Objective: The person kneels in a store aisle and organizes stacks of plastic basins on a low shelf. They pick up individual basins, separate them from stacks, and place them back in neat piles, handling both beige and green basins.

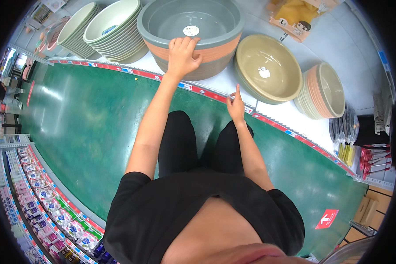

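Note:
My left hand (183,57) lies on the front rim of a large grey plastic basin (204,61) with an orange band. Its fingers hook over the rim and the thumb rests outside. A round white sticker (191,31) is on the basin's inner floor. Just in front of the shelf's edge strip (214,95), my right hand (236,105) holds nothing; the index finger points forward and the other fingers are curled. Beyond it, an olive-coloured basin (267,71) with a white label stands tilted toward me on the white shelf (274,114).
Stacks of pale basins (117,33) stand at the left of the shelf. Smaller basins (320,90) and packaged goods (343,127) are to the right, and a yellow packaged item (292,16) hangs above. Behind on the left is a product rack (52,198). The floor (82,115) is green.

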Tool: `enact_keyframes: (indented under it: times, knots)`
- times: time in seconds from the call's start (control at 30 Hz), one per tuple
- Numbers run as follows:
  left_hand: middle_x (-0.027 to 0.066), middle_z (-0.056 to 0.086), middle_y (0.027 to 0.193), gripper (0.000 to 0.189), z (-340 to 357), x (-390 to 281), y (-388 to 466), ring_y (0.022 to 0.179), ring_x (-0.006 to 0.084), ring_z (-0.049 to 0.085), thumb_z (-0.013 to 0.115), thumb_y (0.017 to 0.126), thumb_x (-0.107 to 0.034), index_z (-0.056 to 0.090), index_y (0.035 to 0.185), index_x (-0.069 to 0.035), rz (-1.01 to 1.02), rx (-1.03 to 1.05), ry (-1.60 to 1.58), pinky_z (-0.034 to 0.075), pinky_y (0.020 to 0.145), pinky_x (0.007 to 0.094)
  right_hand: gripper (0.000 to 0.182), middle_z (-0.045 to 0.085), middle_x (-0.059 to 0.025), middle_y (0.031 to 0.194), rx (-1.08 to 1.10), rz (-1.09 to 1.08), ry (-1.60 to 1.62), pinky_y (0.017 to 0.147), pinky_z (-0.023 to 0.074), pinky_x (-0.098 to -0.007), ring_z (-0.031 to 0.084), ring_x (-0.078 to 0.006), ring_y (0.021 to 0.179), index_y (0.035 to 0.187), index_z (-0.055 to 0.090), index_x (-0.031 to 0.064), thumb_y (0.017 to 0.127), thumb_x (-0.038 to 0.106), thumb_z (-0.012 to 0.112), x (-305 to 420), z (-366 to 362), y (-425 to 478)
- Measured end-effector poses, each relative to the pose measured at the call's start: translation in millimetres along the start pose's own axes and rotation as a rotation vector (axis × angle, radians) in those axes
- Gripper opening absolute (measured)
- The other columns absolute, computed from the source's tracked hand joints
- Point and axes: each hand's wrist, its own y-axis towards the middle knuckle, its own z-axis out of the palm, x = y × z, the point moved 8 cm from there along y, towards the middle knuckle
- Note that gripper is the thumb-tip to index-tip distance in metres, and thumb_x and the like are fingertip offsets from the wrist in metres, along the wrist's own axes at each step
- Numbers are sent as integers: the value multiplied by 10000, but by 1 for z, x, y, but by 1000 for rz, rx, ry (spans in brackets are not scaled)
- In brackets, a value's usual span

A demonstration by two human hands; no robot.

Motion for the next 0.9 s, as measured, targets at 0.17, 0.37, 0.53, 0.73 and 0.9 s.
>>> enact_keyframes:
  times: [0.17,0.37,0.53,0.73,0.9]
  knots:
    - [31,503,820,458,0,0,0,833,213,482,682,543,-187,575,984,-116,-11,-26,2,339,821,365,749,553,-175,1065,-6,-36,-81,728,471,-384,607,-282,736,1393,148,41,780,100,576,5,-9,-3]
    - [32,518,856,473,2,1,-3,851,218,485,679,555,-215,570,1006,-122,-7,-11,4,323,832,372,770,485,-206,1170,-27,-19,-118,722,473,-366,607,-257,729,1405,84,45,797,90,554,2,-11,0]
    - [28,530,883,466,1,3,-5,872,210,491,680,567,-227,573,1008,-123,11,-40,-1,319,838,371,775,425,-223,1229,-101,-157,-25,814,436,-382,555,-293,909,1402,86,30,790,72,560,41,-14,9]
    - [40,562,1002,398,3,8,-7,972,226,494,665,668,-229,579,1038,-111,12,-33,-91,316,885,397,763,355,-237,1295,-255,-343,128,926,367,-381,471,-325,1081,1403,92,24,803,76,559,114,-32,62]
    - [94,515,1181,422,-34,53,-36,1139,286,422,642,729,-205,551,1127,-100,-184,-162,51,267,988,431,768,341,-231,1309,-311,-270,234,943,349,-380,460,-308,1102,1408,81,33,808,78,558,113,-70,83]
